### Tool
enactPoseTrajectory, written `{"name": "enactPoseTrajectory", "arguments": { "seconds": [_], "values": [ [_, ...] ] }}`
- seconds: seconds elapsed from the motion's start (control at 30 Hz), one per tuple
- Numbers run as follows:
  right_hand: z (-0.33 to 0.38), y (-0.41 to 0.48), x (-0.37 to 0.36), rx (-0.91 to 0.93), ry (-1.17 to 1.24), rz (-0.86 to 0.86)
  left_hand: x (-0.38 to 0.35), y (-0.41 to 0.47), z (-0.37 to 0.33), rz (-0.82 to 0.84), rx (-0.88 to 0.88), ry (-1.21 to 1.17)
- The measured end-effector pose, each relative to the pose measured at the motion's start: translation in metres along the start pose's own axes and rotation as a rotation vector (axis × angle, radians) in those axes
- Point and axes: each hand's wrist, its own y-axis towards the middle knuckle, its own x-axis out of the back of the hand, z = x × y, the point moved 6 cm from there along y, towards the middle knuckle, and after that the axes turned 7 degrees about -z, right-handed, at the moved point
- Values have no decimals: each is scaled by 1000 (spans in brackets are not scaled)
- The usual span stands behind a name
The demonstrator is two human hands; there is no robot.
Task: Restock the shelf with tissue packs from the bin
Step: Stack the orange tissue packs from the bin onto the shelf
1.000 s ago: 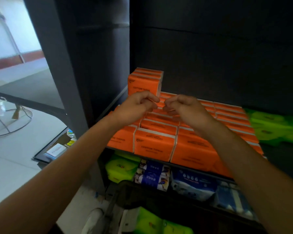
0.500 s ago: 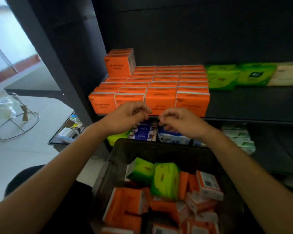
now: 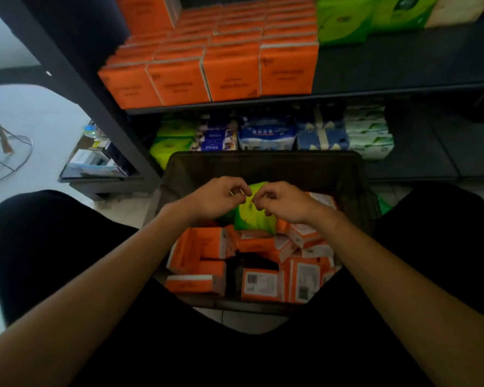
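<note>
Left hand [image 3: 221, 199] and right hand [image 3: 287, 203] hover, fingers curled and empty, above a green tissue pack [image 3: 253, 220] in the bin [image 3: 263, 157]; orange packs [image 3: 235, 71] fill the shelf [image 3: 389, 92] beyond.

To my left, a thin round wire stand [image 3: 4, 141] is sitting on the pale floor [image 3: 48, 113], and a low dark tray of small cartons [image 3: 91, 163] is lying near it.
</note>
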Motion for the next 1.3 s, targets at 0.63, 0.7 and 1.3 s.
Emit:
{"name": "enactPoseTrajectory", "arguments": {
  "seconds": [0.63, 0.7, 1.3],
  "values": [
    [-122, 2, -95, -389, -364, 321, -136, -17, 108, 307, 371, -66],
    [-142, 19, -108, -463, -187, 264, -142, -6, 112, 230, 432, -147],
    [-162, 42, -106, -567, -242, -176, -191, 16, 173, 106, 671, -380]
  ]
}}
